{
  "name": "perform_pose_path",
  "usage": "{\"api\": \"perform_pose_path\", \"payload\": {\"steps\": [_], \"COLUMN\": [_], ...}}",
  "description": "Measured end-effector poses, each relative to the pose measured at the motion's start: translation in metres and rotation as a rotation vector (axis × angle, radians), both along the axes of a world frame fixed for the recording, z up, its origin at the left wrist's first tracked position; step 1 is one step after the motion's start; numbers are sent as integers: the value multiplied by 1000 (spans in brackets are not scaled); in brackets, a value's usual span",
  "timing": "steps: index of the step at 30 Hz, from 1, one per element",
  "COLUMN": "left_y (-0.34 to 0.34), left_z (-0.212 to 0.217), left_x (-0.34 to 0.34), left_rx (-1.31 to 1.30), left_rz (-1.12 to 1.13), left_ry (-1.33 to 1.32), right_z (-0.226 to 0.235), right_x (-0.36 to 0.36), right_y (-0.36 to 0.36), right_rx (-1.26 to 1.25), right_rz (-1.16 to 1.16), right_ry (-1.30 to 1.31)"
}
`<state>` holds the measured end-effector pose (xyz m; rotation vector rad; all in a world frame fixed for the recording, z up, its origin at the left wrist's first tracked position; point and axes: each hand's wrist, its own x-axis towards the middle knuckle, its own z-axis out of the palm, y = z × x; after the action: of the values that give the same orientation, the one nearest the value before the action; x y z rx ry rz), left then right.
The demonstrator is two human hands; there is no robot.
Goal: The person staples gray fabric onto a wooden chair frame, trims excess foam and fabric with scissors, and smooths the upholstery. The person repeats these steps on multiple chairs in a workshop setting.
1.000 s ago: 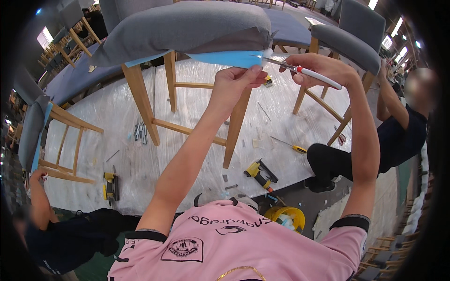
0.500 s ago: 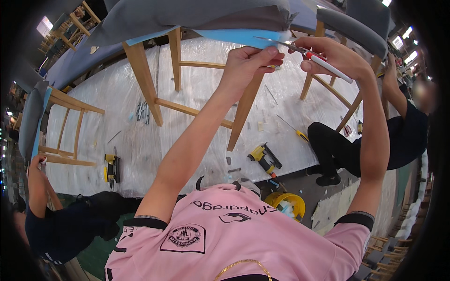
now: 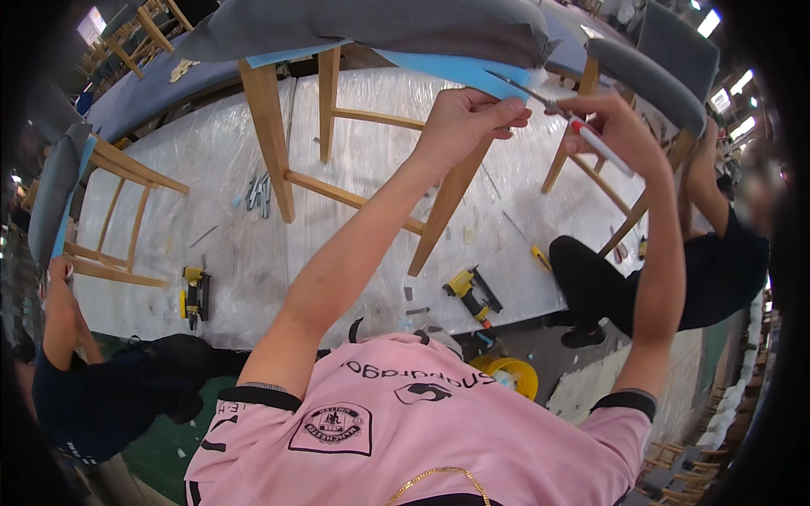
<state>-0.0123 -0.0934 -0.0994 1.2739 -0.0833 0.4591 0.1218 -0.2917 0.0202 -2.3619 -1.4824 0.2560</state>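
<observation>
My left hand [image 3: 472,122] pinches the free edge of a light blue cloth [image 3: 447,72] that hangs under a grey upholstered chair seat [image 3: 380,25]. In my right hand [image 3: 616,131] is a pair of scissors [image 3: 601,147] with white and red handles. Its blades lie over the blue cloth, just above my left fingertips, near the seat's right corner. Wooden legs [image 3: 268,135] of this chair stand on plastic-covered table below. Whether the blades are cutting through the cloth I cannot tell.
Two yellow-and-black staple guns [image 3: 196,295] [image 3: 474,295] and a yellow-handled screwdriver [image 3: 540,255] lie on the plastic-wrapped table [image 3: 337,270]. A yellow bucket [image 3: 523,378] stands below its near edge. Co-workers at left [image 3: 143,396] and right [image 3: 709,278] handle other grey chairs.
The view has shifted slightly. My right hand and the scissors have drawn back a little to the right relative to my left hand, which keeps its pinch on the cloth.
</observation>
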Motion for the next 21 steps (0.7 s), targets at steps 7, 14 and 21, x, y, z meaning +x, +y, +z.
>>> {"api": "perform_pose_path", "payload": {"steps": [7, 14, 21], "left_y": [53, 102, 110], "left_z": [30, 89, 86], "left_x": [-43, -11, -13], "left_rx": [757, 1429, 1472], "left_rz": [418, 961, 780], "left_ry": [-97, -512, -409], "right_z": [-128, -191, -164], "right_x": [-43, -156, -151], "right_y": [-67, 56, 106], "right_rx": [609, 850, 942], "right_rz": [-403, -196, -413], "right_ry": [523, 797, 522]}}
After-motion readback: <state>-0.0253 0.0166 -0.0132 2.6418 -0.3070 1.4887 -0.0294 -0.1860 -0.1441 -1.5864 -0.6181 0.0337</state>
